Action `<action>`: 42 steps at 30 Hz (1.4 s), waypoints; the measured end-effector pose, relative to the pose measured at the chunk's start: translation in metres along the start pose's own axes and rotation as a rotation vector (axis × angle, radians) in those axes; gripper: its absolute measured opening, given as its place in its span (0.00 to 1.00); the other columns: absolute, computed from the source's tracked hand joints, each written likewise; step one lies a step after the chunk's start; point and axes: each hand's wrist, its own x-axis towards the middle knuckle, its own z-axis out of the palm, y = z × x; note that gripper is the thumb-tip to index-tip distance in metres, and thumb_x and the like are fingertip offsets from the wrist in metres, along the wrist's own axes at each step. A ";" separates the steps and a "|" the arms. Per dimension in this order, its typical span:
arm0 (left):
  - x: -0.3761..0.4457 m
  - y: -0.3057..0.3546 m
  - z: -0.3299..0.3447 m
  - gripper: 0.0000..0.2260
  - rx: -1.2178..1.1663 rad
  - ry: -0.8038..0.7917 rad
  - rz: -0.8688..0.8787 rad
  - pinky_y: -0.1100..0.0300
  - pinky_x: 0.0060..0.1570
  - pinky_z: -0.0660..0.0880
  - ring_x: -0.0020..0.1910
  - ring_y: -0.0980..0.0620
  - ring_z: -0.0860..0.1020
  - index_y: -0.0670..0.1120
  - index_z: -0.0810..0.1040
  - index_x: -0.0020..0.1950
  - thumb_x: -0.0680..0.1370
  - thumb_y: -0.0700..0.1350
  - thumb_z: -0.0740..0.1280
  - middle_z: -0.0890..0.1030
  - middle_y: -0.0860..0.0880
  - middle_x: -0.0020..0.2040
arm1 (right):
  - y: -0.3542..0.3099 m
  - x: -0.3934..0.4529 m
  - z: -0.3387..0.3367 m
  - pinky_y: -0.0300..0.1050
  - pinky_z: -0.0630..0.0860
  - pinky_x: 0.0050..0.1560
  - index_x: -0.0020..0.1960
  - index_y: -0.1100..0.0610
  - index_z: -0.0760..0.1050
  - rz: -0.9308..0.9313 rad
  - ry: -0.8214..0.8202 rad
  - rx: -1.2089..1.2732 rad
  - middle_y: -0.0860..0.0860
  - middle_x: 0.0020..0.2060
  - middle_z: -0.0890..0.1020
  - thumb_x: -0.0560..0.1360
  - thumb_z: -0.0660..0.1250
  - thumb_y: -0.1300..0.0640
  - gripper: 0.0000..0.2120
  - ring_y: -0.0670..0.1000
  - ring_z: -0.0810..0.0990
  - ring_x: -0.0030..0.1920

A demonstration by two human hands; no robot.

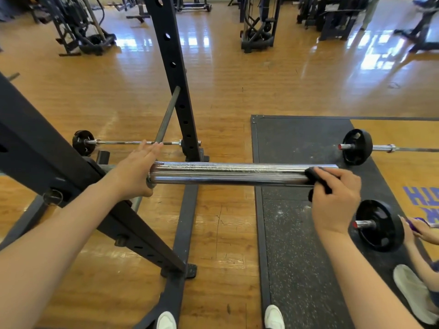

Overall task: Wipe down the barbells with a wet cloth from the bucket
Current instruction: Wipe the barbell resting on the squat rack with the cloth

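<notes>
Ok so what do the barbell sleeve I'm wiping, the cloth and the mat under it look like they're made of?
The barbell sleeve looks like chrome-plated steel: mirror-bright with sharp streaky reflections. The cloth gripped in the right hand seems a soft black fabric; its weave is too small to tell. The mat looks like matte black rubber with pale flecks.

The sleeve between my left hand and my right hand is bare, with open floor under it. To my left the rack beam and upright crowd the collar end. Past my right hand the sleeve ends, and lower right a plate and another person's hand block the way
</notes>
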 end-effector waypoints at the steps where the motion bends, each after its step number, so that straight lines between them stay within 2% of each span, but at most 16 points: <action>1: 0.000 0.000 0.000 0.51 0.000 -0.001 -0.001 0.49 0.73 0.54 0.76 0.48 0.43 0.46 0.46 0.78 0.66 0.40 0.77 0.52 0.48 0.78 | -0.002 0.003 0.003 0.26 0.62 0.54 0.49 0.65 0.82 0.044 0.019 -0.006 0.60 0.43 0.80 0.71 0.64 0.69 0.10 0.54 0.71 0.48; 4: 0.000 0.000 0.000 0.51 0.004 -0.007 -0.003 0.49 0.72 0.55 0.77 0.48 0.43 0.46 0.46 0.78 0.66 0.40 0.77 0.52 0.48 0.78 | -0.011 -0.002 0.014 0.40 0.69 0.53 0.48 0.65 0.82 -0.049 -0.022 -0.004 0.59 0.42 0.80 0.71 0.63 0.68 0.10 0.53 0.71 0.48; 8: 0.000 0.001 0.000 0.52 0.003 -0.008 -0.001 0.49 0.72 0.56 0.76 0.47 0.43 0.46 0.46 0.78 0.65 0.40 0.77 0.52 0.47 0.78 | -0.001 -0.010 0.005 0.37 0.67 0.54 0.48 0.65 0.82 -0.267 -0.142 0.012 0.60 0.42 0.80 0.70 0.60 0.67 0.13 0.53 0.71 0.47; 11: 0.000 0.001 0.001 0.52 0.015 -0.011 -0.003 0.50 0.73 0.54 0.76 0.48 0.42 0.46 0.44 0.78 0.66 0.41 0.77 0.51 0.48 0.78 | 0.003 0.001 -0.004 0.27 0.63 0.55 0.48 0.65 0.82 -0.082 -0.063 0.004 0.59 0.43 0.80 0.71 0.62 0.67 0.11 0.54 0.72 0.47; 13: 0.000 0.001 0.000 0.52 0.029 -0.012 -0.009 0.51 0.72 0.53 0.76 0.48 0.42 0.46 0.44 0.78 0.66 0.42 0.77 0.50 0.48 0.78 | -0.005 0.004 0.003 0.26 0.63 0.54 0.48 0.64 0.82 0.054 -0.014 0.006 0.58 0.43 0.80 0.72 0.62 0.66 0.11 0.54 0.71 0.48; 17: -0.001 0.003 0.001 0.52 0.028 -0.005 -0.016 0.50 0.72 0.54 0.77 0.47 0.43 0.46 0.45 0.78 0.66 0.41 0.77 0.50 0.48 0.78 | -0.017 -0.013 0.014 0.44 0.70 0.50 0.48 0.64 0.82 -0.157 -0.130 0.027 0.58 0.42 0.80 0.71 0.60 0.64 0.13 0.52 0.71 0.47; 18: -0.001 0.004 0.001 0.52 0.025 -0.005 -0.020 0.50 0.72 0.54 0.77 0.47 0.43 0.46 0.45 0.78 0.66 0.41 0.77 0.50 0.48 0.78 | -0.012 -0.015 0.009 0.45 0.71 0.50 0.48 0.65 0.82 -0.190 -0.150 0.019 0.59 0.42 0.80 0.71 0.60 0.64 0.13 0.52 0.71 0.48; 23: 0.000 0.004 0.000 0.51 0.036 -0.005 -0.014 0.52 0.73 0.52 0.77 0.47 0.43 0.46 0.45 0.78 0.66 0.41 0.77 0.50 0.48 0.78 | 0.008 0.001 -0.014 0.24 0.59 0.54 0.48 0.66 0.82 0.048 -0.022 -0.031 0.61 0.43 0.80 0.71 0.59 0.63 0.14 0.57 0.71 0.48; 25: 0.000 0.004 0.000 0.51 0.035 -0.004 -0.015 0.52 0.73 0.53 0.77 0.48 0.43 0.46 0.45 0.78 0.66 0.41 0.77 0.51 0.48 0.78 | -0.001 -0.001 -0.002 0.28 0.62 0.53 0.48 0.65 0.82 0.045 -0.019 -0.026 0.60 0.42 0.80 0.71 0.60 0.64 0.13 0.55 0.70 0.48; 28: -0.001 0.004 0.001 0.51 0.019 -0.002 -0.022 0.51 0.72 0.54 0.77 0.48 0.43 0.47 0.45 0.78 0.66 0.41 0.77 0.51 0.48 0.78 | -0.015 -0.016 0.011 0.43 0.69 0.51 0.48 0.65 0.82 -0.120 -0.098 0.013 0.59 0.42 0.80 0.71 0.60 0.66 0.13 0.53 0.69 0.47; 29: -0.002 0.004 0.001 0.51 0.014 -0.003 -0.023 0.50 0.72 0.54 0.77 0.48 0.43 0.47 0.45 0.78 0.66 0.41 0.77 0.51 0.48 0.78 | -0.011 -0.016 0.010 0.44 0.70 0.50 0.48 0.65 0.82 -0.172 -0.125 0.011 0.59 0.42 0.80 0.71 0.60 0.66 0.13 0.53 0.70 0.47; 31: -0.001 0.003 0.001 0.51 0.003 0.000 -0.020 0.49 0.72 0.55 0.77 0.47 0.44 0.47 0.46 0.78 0.66 0.41 0.77 0.51 0.48 0.78 | 0.001 -0.010 -0.001 0.36 0.67 0.55 0.49 0.65 0.82 -0.159 -0.118 -0.015 0.59 0.42 0.80 0.71 0.60 0.66 0.13 0.54 0.70 0.47; 34: 0.000 0.002 0.002 0.51 -0.005 0.013 -0.011 0.48 0.72 0.56 0.77 0.47 0.44 0.47 0.47 0.78 0.66 0.41 0.77 0.53 0.48 0.78 | 0.008 0.003 -0.013 0.23 0.60 0.53 0.49 0.65 0.82 0.048 -0.019 -0.031 0.60 0.43 0.79 0.71 0.62 0.68 0.11 0.56 0.71 0.48; 37: 0.000 0.002 0.003 0.51 -0.003 0.012 -0.014 0.47 0.72 0.56 0.77 0.46 0.45 0.47 0.47 0.78 0.66 0.41 0.77 0.53 0.48 0.78 | -0.008 -0.004 0.003 0.25 0.61 0.52 0.48 0.65 0.82 0.122 0.010 -0.002 0.59 0.44 0.79 0.72 0.62 0.68 0.10 0.56 0.70 0.48; 40: -0.001 0.003 0.002 0.51 -0.002 0.010 -0.023 0.47 0.72 0.57 0.77 0.46 0.45 0.47 0.47 0.78 0.65 0.40 0.78 0.53 0.48 0.78 | -0.016 -0.018 0.017 0.35 0.65 0.51 0.49 0.64 0.82 -0.006 -0.059 0.034 0.58 0.44 0.79 0.72 0.61 0.65 0.12 0.54 0.70 0.48; 42: -0.001 0.002 0.002 0.51 0.005 0.007 -0.027 0.46 0.71 0.57 0.77 0.46 0.45 0.47 0.47 0.78 0.65 0.41 0.77 0.53 0.48 0.78 | -0.006 -0.017 0.010 0.38 0.66 0.51 0.50 0.64 0.82 -0.105 -0.110 0.004 0.59 0.44 0.79 0.72 0.61 0.66 0.12 0.55 0.70 0.48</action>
